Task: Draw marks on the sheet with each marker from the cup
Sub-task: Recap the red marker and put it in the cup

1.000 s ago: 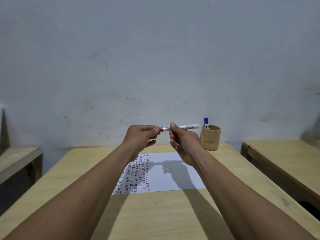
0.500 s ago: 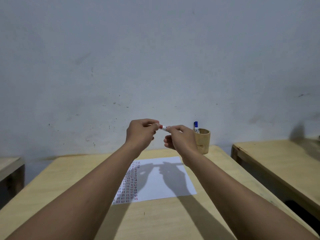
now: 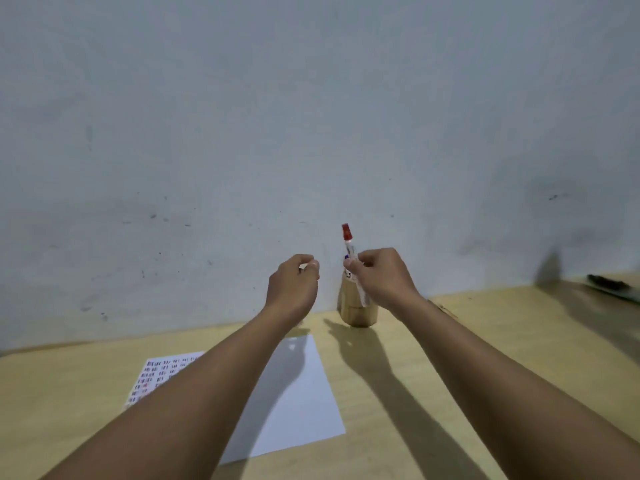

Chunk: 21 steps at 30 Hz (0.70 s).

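My right hand grips a white marker with a red cap, held nearly upright with the cap on top. Its lower end hangs just in front of the wooden cup at the back of the table. A blue marker tip barely shows behind my fingers above the cup. My left hand hovers to the left of the cup, fingers curled closed, apart from the marker. The white sheet lies on the table under my arms, with rows of red and dark marks on its left part.
The wooden table ends at a grey wall just behind the cup. A second table stands to the right with a dark object lying on it.
Both hands held the marker level at its red end. Now my left hand has let go and my right hand has turned the capped marker upright over the cup.
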Tool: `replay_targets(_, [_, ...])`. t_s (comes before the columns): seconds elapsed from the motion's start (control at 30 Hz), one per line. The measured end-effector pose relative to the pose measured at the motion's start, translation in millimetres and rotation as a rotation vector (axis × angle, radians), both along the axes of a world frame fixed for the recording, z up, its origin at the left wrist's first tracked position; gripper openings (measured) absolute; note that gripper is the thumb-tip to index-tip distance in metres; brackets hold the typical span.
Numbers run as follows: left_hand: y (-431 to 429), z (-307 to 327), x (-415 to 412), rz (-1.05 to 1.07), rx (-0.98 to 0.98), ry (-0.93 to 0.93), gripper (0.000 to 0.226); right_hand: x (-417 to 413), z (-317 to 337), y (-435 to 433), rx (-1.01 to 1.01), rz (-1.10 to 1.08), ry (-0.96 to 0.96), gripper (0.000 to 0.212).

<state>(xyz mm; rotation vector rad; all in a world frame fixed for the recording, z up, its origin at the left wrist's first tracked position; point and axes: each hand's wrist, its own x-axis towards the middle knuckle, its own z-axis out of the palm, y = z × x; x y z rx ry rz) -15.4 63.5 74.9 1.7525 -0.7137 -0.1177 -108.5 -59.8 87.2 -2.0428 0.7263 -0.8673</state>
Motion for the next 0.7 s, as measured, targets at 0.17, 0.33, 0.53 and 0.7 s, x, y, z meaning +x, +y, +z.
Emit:
replay_targets(0.17, [-48,-33,2,-0.061,0.197,-0.073,0.059,2,0,-40,-0.158,-0.055,-0.021,0.018])
replay_targets(0.33, [-88,-55,8,-0.071,0.256,-0.065,0.082,13,2,-68,-0.194,-0.088,-0.11,0.013])
replay_targets(0.53, [-110,-65,-4,-0.029,0.171,-0.071,0.041,31,-15,-83,-0.173,-0.085,0.007,0.019])
replay_targets(0.7, [-116,-73,0,0.001,0.115,-0.022,0.037,37,-31,-87,-0.114,-0.069,0.188,0.033])
